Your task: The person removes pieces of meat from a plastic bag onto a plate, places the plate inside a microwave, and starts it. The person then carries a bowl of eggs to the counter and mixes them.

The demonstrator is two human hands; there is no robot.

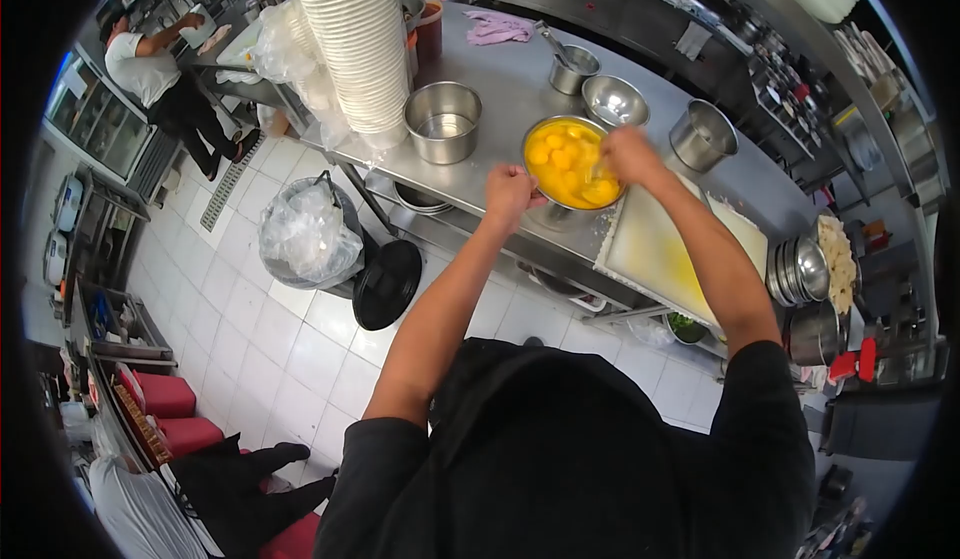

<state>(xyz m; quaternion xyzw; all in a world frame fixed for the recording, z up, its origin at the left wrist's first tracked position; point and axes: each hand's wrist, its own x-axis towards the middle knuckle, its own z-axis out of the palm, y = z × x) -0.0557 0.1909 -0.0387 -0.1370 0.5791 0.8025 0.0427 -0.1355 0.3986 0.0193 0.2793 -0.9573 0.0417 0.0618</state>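
Note:
A round steel pot of cracked eggs stands at the near edge of the steel counter, several whole yolks showing in the yellow liquid. My left hand is closed on its left rim. Over the right side of the pot, my right hand is closed and smeared by motion. A pale blurred streak below its fingers reaches into the eggs; I cannot make out the utensil. Just behind the pot sits a shallow steel bowl.
An empty steel pot and tall stacked white containers stand left on the counter. To the right are another pot and a white cutting board. A lined bin is on the floor; another person stands far left.

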